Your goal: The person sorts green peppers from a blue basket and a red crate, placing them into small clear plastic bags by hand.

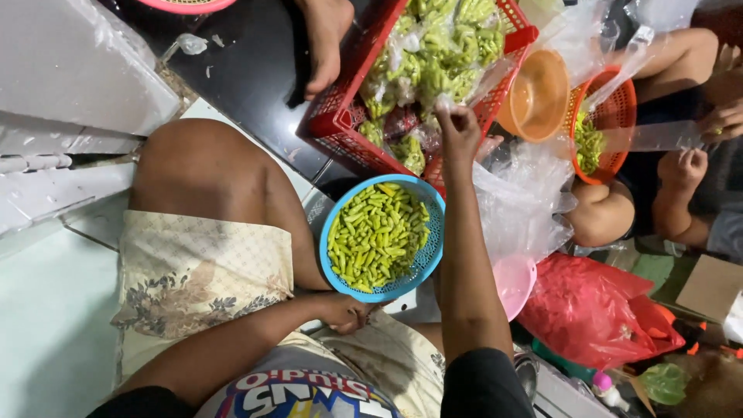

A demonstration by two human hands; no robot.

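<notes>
A blue round basket [427,255] full of green chilli peppers [378,232] rests between my knees. My left hand [346,313] lies under its near rim, fingers curled against it. My right hand [458,130] reaches forward over a red crate [334,116] and pinches the top of a clear plastic bag of green chillies [433,54]. Several such filled bags lie in the crate.
Another person's foot [325,39] rests by the crate's left side. An orange bowl [539,94] and an orange basket with chillies [596,139] sit at right, near another person's hands [685,166]. Clear plastic bags [518,209], a pink bowl [515,282] and a red bag [592,310] lie at right.
</notes>
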